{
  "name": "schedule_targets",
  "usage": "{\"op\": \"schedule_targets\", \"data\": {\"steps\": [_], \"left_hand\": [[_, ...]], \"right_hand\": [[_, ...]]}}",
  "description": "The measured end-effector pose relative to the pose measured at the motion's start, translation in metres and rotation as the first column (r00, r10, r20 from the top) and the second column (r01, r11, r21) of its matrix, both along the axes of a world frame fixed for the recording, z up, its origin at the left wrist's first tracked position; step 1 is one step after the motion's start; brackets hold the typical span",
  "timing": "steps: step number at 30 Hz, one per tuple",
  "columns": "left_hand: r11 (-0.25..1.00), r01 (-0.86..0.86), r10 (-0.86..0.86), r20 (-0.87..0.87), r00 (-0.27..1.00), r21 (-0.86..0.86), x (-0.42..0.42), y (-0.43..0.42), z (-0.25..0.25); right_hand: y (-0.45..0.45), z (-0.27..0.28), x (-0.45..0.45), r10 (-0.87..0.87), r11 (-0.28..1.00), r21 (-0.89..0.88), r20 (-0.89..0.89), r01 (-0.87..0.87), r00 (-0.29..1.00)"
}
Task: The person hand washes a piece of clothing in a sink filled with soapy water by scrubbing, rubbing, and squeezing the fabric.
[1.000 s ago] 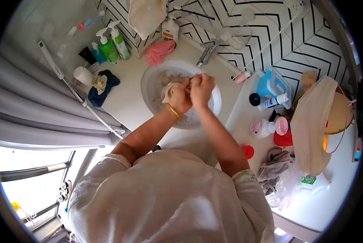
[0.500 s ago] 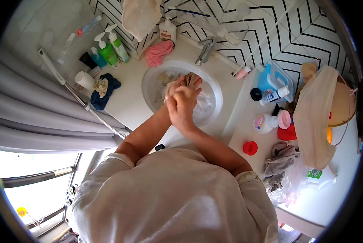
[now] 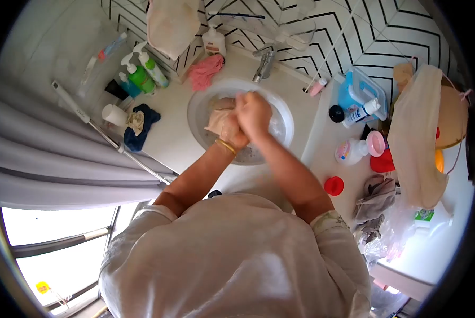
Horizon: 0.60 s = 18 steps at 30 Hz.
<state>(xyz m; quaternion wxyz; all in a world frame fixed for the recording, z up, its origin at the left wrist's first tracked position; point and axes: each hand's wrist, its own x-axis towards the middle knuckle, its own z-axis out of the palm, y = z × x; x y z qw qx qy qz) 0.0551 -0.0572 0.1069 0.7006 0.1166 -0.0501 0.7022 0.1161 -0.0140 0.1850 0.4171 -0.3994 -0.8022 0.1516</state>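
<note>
Beige cloth extends left over a white washbasin from the nearer left hand, clenched on it, the right hand's grip unclear.

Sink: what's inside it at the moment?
Inside the sink you can see sudsy-looking water and a beige cloth against the left hand. The right hand overlaps the left; what lies between or beneath them is covered.

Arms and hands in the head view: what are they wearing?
The left hand and right hand are ungloved. A gold-coloured bangle circles the left wrist. Pale, short sleeves end above the elbows; the right sleeve has a patterned cuff.
</note>
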Motion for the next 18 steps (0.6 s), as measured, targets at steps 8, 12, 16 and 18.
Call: {"op": "schedule_targets", "data": {"steps": [8, 12, 16, 18], "left_hand": [[0.994, -0.061, 0.051, -0.109, 0.993, -0.089, 0.008, -0.003, 0.049], [0.862, -0.14, 0.053, -0.188, 0.981, -0.488, 0.015, 0.004, 0.029], [0.996, 0.047, -0.046, 0.02, 0.999, -0.078, 0.001, 0.006, 0.017], [0.94, -0.095, 0.019, -0.229, 0.973, -0.328, -0.005, 0.004, 0.042]], "right_hand": [[-0.009, 0.018, 0.001, -0.017, 0.995, 0.092, -0.053, 0.022, 0.998], [0.02, -0.019, 0.003, -0.07, 0.996, 0.049, -0.014, 0.07, 0.997], [0.045, -0.022, 0.007, -0.246, 0.968, -0.051, -0.024, 0.245, 0.969], [-0.005, -0.006, 0.003, -0.136, 0.99, 0.009, -0.17, 0.14, 0.976]]}}
